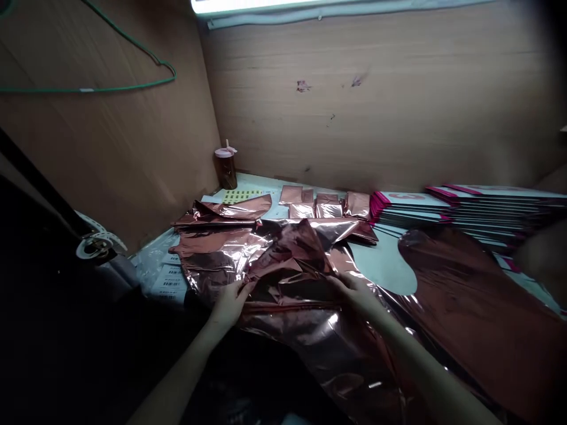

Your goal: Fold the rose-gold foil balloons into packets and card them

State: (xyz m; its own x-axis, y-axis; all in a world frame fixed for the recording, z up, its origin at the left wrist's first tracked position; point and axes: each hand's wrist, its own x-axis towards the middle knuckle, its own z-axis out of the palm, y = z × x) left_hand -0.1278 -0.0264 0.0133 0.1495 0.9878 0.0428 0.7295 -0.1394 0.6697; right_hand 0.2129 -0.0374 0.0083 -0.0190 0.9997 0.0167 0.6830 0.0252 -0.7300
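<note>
A flat, uninflated rose-gold foil balloon [292, 289] lies partly folded in front of me, and its loose part hangs over the table's front edge. My left hand [231, 301] is closed on the left side of the fold, thumb on top. On the right side, my right hand [353, 290] grips the same foil, its fingertips partly hidden by the material. More crumpled foil [212, 242] lies under and behind the fold. Another large foil sheet with a rounded end [469, 295] spreads out to the right.
Small folded foil squares [329, 206] sit at the back, beside stacks of pink-edged printed packets [410, 200]. A lidded cup [225, 168] stands in the far corner. Barcode label sheets [170, 282] lie left. A green hanger [128, 88] hangs on the left wall panel.
</note>
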